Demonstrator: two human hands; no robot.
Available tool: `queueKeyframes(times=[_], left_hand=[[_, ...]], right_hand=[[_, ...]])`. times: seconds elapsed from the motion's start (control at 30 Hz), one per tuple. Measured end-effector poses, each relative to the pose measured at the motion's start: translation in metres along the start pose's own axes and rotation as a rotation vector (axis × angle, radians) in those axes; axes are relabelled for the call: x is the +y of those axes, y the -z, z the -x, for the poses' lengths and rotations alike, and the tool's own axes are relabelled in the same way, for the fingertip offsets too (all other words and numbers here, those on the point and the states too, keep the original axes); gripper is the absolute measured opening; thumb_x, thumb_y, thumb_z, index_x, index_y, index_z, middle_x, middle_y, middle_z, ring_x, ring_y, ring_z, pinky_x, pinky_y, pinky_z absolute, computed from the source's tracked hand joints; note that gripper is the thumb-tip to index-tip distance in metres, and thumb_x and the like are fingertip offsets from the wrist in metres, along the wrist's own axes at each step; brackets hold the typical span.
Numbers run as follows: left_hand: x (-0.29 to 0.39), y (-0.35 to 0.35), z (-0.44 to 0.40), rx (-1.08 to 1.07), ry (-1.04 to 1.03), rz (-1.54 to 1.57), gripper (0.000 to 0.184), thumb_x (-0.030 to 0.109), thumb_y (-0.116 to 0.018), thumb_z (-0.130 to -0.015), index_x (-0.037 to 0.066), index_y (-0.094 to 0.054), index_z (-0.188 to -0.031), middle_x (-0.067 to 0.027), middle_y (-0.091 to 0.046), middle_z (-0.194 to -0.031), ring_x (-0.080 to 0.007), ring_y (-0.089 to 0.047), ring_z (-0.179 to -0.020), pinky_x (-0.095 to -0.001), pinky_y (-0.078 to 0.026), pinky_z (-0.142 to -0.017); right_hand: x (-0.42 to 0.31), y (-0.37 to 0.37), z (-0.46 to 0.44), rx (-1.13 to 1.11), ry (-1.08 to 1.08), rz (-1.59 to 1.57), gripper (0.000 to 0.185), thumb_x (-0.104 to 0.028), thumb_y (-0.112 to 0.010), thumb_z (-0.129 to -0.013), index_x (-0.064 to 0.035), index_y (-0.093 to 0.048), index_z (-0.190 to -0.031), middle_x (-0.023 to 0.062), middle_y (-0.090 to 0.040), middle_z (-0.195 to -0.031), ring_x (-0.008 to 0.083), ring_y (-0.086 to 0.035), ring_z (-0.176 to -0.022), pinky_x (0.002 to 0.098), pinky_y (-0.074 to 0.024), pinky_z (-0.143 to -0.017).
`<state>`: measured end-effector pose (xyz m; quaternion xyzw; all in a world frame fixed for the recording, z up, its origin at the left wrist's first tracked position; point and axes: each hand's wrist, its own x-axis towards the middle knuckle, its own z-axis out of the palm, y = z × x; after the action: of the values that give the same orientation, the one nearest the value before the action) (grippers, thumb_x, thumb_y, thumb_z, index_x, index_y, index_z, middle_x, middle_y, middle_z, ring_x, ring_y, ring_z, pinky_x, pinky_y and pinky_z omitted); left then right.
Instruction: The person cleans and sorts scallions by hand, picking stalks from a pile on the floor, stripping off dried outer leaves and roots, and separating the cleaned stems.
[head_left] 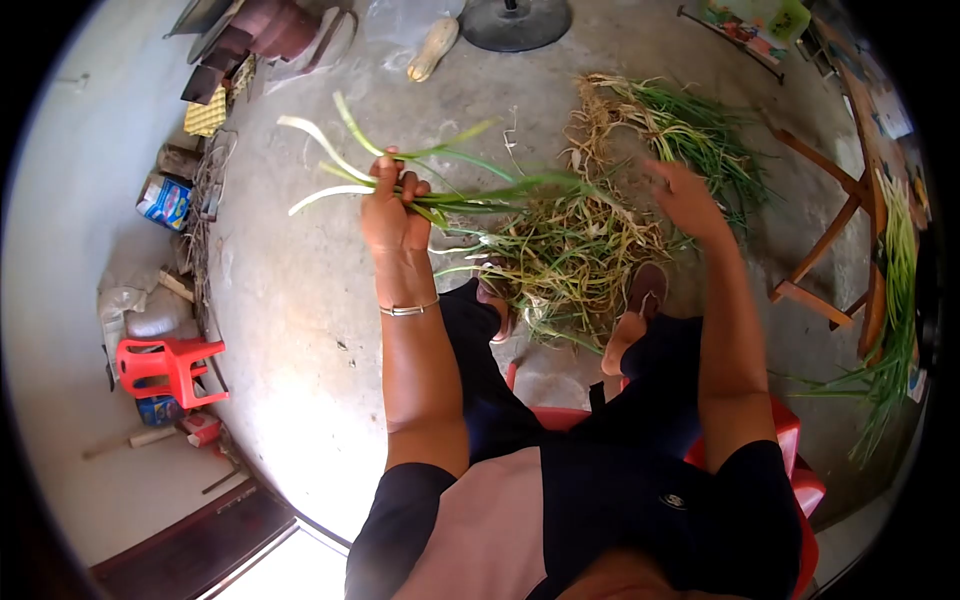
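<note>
My left hand (395, 205) is closed around several green onions (330, 192). Their white ends point left and their green leaves trail right, over a heap of peeled yellow-brown leaves (590, 250) on the floor between my feet. My right hand (688, 203) hangs over the right edge of that heap, with its fingers loosely stretched out and a little blurred. Nothing shows in it. Just beyond it lies a bundle of untrimmed green onions (690, 125) with dry roots and tangled leaves.
More green onions (898, 270) lie along a wooden bench (870, 220) at the right. A squash (433, 50) and a round black base (515, 22) are on the floor ahead. A small red chair (170, 370) stands by the left wall. Beneath me is a red seat (560, 417).
</note>
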<state>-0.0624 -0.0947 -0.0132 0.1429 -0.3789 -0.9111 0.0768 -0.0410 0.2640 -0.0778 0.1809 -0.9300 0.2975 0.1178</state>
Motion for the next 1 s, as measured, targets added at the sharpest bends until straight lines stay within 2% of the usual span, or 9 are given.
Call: queueKeyframes(times=[0.17,0.27,0.47,0.6,0.67,0.77,0.8,0.87,1.0], left_hand=[[-0.034,-0.03,0.023,-0.195,0.181,-0.272,0.014,0.013,-0.051,-0.088,0.001,-0.055,-0.092,-0.001,-0.045,-0.073,-0.007,-0.034,-0.05,-0.0223,-0.033,-0.048],[-0.053,-0.037,0.032,-0.256,0.262,-0.279,0.014,0.014,-0.052,-0.088,0.001,-0.055,-0.093,-0.0006,-0.045,-0.073,-0.0064,-0.033,-0.049,-0.0216,-0.032,-0.049],[-0.061,-0.043,0.037,-0.326,0.327,-0.303,0.014,0.013,-0.05,-0.088,0.002,-0.054,-0.095,0.0002,-0.045,-0.075,-0.006,-0.033,-0.049,-0.0208,-0.032,-0.05],[-0.067,-0.048,0.045,-0.418,0.338,-0.305,0.014,0.014,-0.048,-0.09,0.005,-0.055,-0.096,0.0008,-0.047,-0.074,-0.0062,-0.033,-0.051,-0.021,-0.031,-0.052],[-0.068,-0.05,0.048,-0.44,0.299,-0.253,0.014,0.015,-0.048,-0.09,0.005,-0.056,-0.095,0.0011,-0.047,-0.074,-0.0065,-0.034,-0.051,-0.0212,-0.031,-0.052],[-0.057,-0.05,0.041,-0.437,0.198,-0.117,0.014,0.017,-0.047,-0.09,0.006,-0.056,-0.092,0.0011,-0.047,-0.074,-0.0082,-0.035,-0.054,-0.022,-0.032,-0.053],[-0.052,-0.048,0.036,-0.391,0.233,-0.052,0.013,0.016,-0.047,-0.09,0.006,-0.056,-0.091,0.0005,-0.047,-0.072,-0.0089,-0.038,-0.056,-0.0228,-0.033,-0.054],[-0.047,-0.042,0.03,-0.334,0.262,0.019,0.012,0.015,-0.048,-0.09,0.006,-0.056,-0.09,-0.0001,-0.047,-0.071,-0.0095,-0.04,-0.058,-0.0235,-0.035,-0.055],[-0.05,-0.049,0.037,-0.302,0.298,-0.163,0.014,0.016,-0.046,-0.09,0.005,-0.055,-0.092,-0.0034,-0.052,-0.078,-0.0137,-0.048,-0.067,-0.026,-0.042,-0.061]], right_hand=[[-0.089,0.009,-0.029,0.068,-0.168,-0.523,0.03,-0.006,-0.049,-0.082,-0.0056,-0.053,-0.111,0.0148,-0.054,-0.111,0.0248,-0.057,-0.089,0.0312,-0.0456,-0.073],[-0.097,-0.015,-0.032,0.133,0.166,-0.414,0.032,-0.005,-0.049,-0.083,-0.0055,-0.051,-0.115,0.013,-0.057,-0.099,0.0205,-0.056,-0.074,0.0318,-0.0428,-0.064],[-0.099,-0.024,-0.028,-0.028,0.026,-0.27,0.017,-0.009,-0.051,-0.08,-0.0035,-0.057,-0.095,0.0139,-0.056,-0.078,0.0338,-0.054,-0.066,0.0372,-0.0446,-0.062],[-0.092,-0.024,-0.033,0.012,-0.074,-0.344,0.012,-0.008,-0.052,-0.078,-0.0028,-0.058,-0.087,0.0123,-0.057,-0.075,0.0307,-0.056,-0.065,0.0363,-0.0439,-0.059],[-0.075,-0.025,-0.04,-0.119,-0.6,-0.714,0.01,-0.004,-0.052,-0.078,0.0005,-0.056,-0.086,0.0053,-0.058,-0.078,0.0169,-0.053,-0.059,0.0272,-0.0429,-0.058],[-0.027,-0.01,-0.04,-0.154,-0.739,-1.24,0.019,-0.009,-0.052,-0.08,-0.002,-0.058,-0.097,0.0066,-0.059,-0.092,0.0143,-0.053,-0.063,0.0282,-0.0442,-0.063],[-0.027,-0.009,-0.038,-0.155,-0.743,-1.24,0.019,-0.009,-0.052,-0.08,-0.002,-0.058,-0.097,0.0066,-0.059,-0.092,0.0143,-0.053,-0.063,0.0282,-0.0442,-0.063],[-0.034,-0.006,-0.034,0.007,-0.341,-0.282,0.029,-0.016,-0.05,-0.084,-0.0037,-0.055,-0.11,0.011,-0.056,-0.103,0.0155,-0.054,-0.07,0.0315,-0.044,-0.07],[-0.045,-0.017,-0.031,0.218,-0.248,-0.182,0.038,-0.019,-0.048,-0.087,-0.0038,-0.046,-0.122,0.013,-0.052,-0.11,0.0145,-0.053,-0.077,0.0343,-0.0433,-0.075]])
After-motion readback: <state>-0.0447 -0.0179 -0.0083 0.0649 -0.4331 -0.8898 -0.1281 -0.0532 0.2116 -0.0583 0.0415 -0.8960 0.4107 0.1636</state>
